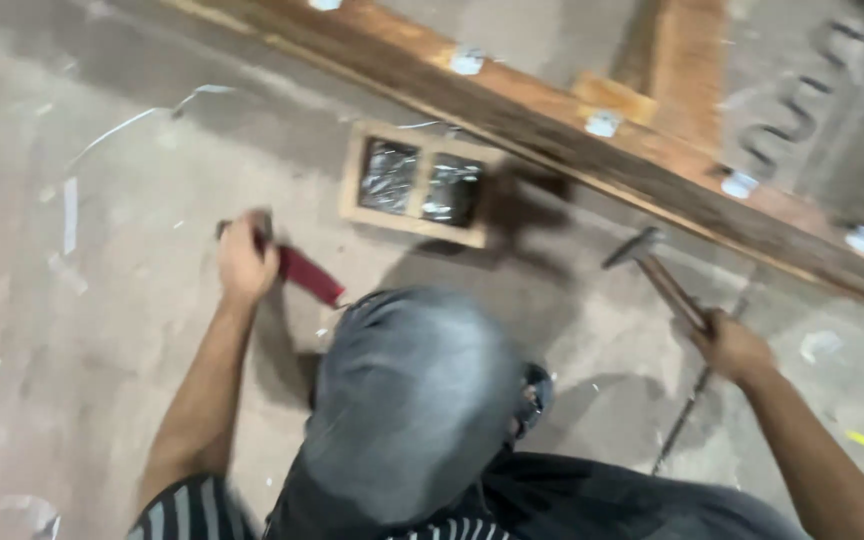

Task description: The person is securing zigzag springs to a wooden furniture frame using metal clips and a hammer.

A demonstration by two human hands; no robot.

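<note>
My left hand (244,262) is closed around a tool with a red handle (308,275), low over the concrete floor. My right hand (731,345) grips the wooden handle of a hammer (652,265), whose metal head points up toward a long wooden beam (552,120). My bent knee in grey jeans (412,390) fills the middle between both arms. The picture is blurred by motion.
A small two-compartment wooden box (418,182) holding shiny plastic bags sits on the floor just before the beam. White clips (603,123) dot the beam, which belongs to a wooden frame with zigzag springs (797,110). A thin metal rod (687,410) lies right of my knee. Scraps litter the floor.
</note>
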